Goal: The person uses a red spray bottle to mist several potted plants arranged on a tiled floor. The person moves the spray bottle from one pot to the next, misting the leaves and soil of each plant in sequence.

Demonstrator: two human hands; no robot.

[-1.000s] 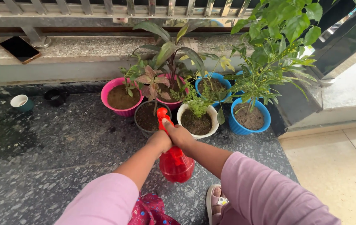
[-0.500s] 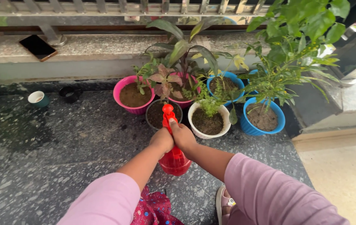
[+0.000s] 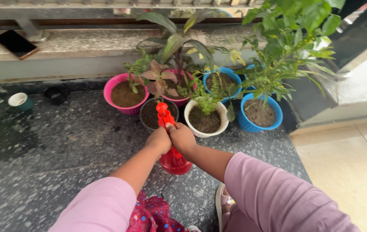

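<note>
Currently your left hand [image 3: 158, 141] and right hand [image 3: 182, 137] both keep a clenched grip on the red spray bottle [image 3: 171, 150], just before the grey pot [image 3: 148, 124] and white pot [image 3: 194, 127]; open speckled floor [image 3: 54, 150] lies leftward.

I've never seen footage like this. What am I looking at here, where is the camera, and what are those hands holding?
There is no machine here: the camera sits on a person's head and looks down at their own two bare hands. The left hand and right hand together hold a red spray bottle, its nozzle pointing toward a cluster of potted plants. On the dark speckled floor stand a pink pot, a grey pot, a white pot and a blue pot. A small cup sits off to the left, and a phone lies on the stone ledge behind.
</note>
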